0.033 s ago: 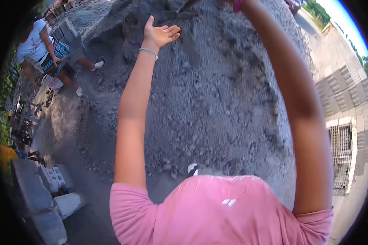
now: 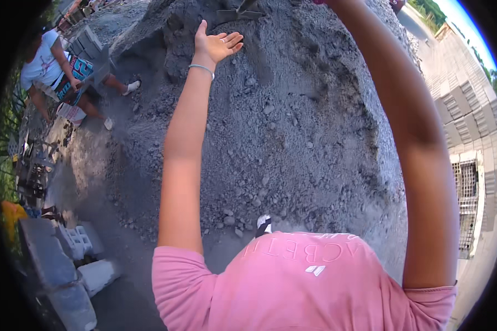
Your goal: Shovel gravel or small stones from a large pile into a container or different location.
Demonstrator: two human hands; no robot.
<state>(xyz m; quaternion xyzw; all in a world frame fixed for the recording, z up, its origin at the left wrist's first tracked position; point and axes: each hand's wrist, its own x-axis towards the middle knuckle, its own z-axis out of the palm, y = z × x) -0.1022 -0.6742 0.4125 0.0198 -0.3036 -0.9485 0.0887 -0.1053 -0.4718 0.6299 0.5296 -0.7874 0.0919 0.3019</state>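
My left hand [image 2: 218,45] is stretched out in front of the dark grey gravel pile [image 2: 292,127], palm turned up, fingers extended and nothing in it. It wears a ring and a pale bracelet at the wrist. My right arm [image 2: 392,88] reaches up to the top edge, where a bit of pink band shows at the wrist; the hand itself is cut off. Just beyond my left hand, the head of a pick-like digging tool [image 2: 239,13] lies against the pile, its handle running up out of view. What grips the handle is hidden.
A person [image 2: 55,69] in a white shirt bends at the far left, holding a flat dark object. Concrete blocks [image 2: 77,243] and slabs [image 2: 49,259] lie at lower left. On the right are stacked grey blocks [image 2: 464,118] and a metal grille [image 2: 468,196]. My shoe [image 2: 264,223] stands at the pile's foot.
The tool's head has swung lower into view against the pile. My right arm has shifted slightly up and right, taking its hand out of frame. My left hand stays nearly in place.
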